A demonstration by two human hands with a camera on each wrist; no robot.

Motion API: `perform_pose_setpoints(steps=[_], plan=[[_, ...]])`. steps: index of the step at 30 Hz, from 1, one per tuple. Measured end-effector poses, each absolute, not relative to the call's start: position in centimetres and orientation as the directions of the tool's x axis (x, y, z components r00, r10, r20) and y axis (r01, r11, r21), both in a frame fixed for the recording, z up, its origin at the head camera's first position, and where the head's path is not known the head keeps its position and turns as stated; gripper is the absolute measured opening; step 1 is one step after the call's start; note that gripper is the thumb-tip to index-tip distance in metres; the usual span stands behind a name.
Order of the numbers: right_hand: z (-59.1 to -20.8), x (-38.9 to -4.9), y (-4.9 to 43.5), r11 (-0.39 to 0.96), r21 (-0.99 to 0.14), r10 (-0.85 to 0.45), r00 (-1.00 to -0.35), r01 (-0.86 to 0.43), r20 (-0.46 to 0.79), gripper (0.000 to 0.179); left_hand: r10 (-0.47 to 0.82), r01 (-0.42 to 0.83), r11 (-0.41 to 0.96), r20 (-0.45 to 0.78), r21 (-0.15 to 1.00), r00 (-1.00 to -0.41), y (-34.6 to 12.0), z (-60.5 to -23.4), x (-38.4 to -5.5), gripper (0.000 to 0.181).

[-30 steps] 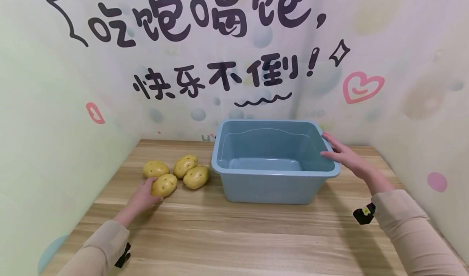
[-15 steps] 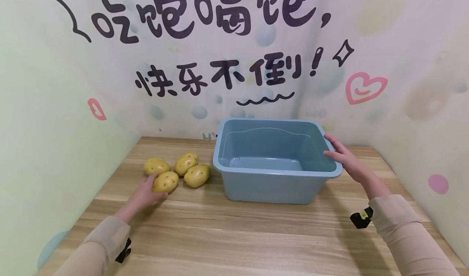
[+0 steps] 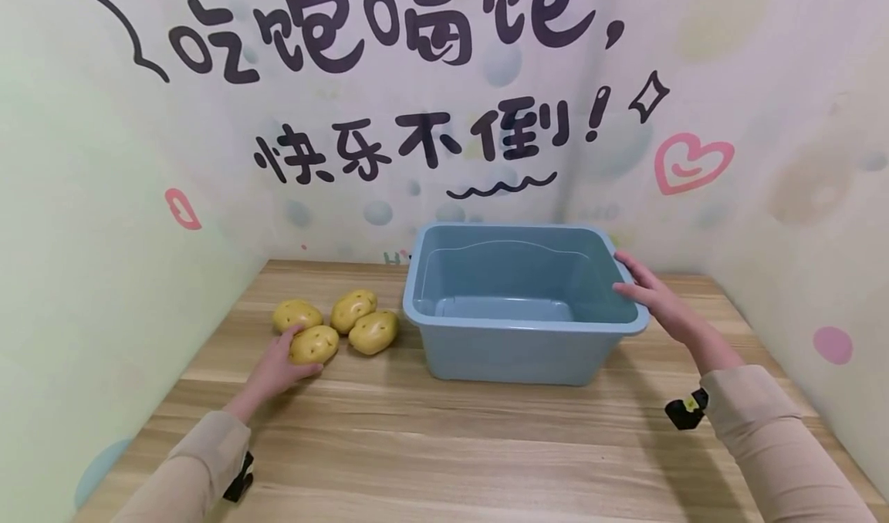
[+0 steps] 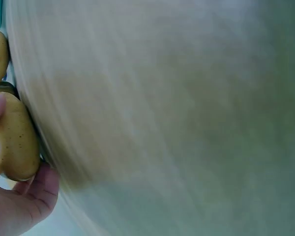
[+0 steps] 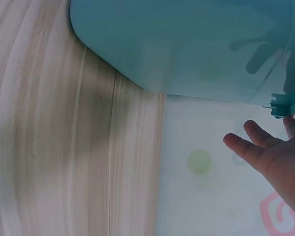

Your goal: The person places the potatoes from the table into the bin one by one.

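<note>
In the head view, several yellow potatoes lie grouped at the left of the wooden table. My left hand point(image 3: 278, 366) grips the nearest potato point(image 3: 315, 345), fingers at its far side and thumb at its near side. The left wrist view shows this potato point(image 4: 15, 140) between fingertips and thumb, low over the table. Behind it is another potato point(image 3: 297, 316); two more, a rear potato point(image 3: 353, 312) and a front potato point(image 3: 373, 332), touch to its right. My right hand point(image 3: 660, 299) rests at the right rim of a blue plastic bin point(image 3: 510, 353), thumb over the edge, fingers extended outside.
The bin stands upright at the back of the wooden table point(image 3: 430, 446), with nothing showing inside. A printed wall covering point(image 3: 312, 222) rises directly behind the table and along both sides. Black wrist devices hang under both sleeves.
My left hand's thumb has moved rightward along the potato's near side, closing round it. The right hand stays at the bin's rim. The head view has shifted slightly.
</note>
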State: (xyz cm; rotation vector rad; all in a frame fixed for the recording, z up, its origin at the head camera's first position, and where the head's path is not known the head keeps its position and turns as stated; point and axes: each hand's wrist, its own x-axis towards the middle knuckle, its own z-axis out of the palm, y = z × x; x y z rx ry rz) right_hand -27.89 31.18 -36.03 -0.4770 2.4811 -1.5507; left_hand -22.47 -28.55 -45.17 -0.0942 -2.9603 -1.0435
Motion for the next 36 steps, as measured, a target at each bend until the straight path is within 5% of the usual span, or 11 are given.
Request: perform_pose_setpoints(steps=[16, 36], plan=[[-35.90, -27.84, 31.25, 0.395, -0.902, -0.366, -0.930, -0.173, 0.018, 0.071, 0.088, -0.002, 0.586, -0.066, 0.810, -0.994, -29.29, -45.73, -23.04, 0.090], [-35.98, -27.87, 31.30, 0.404, -0.898, -0.357, -0.934, -0.175, 0.022, 0.070, 0.088, -0.136, 0.453, -0.196, 0.881, -0.977, -28.99, -44.93, -22.86, 0.092]])
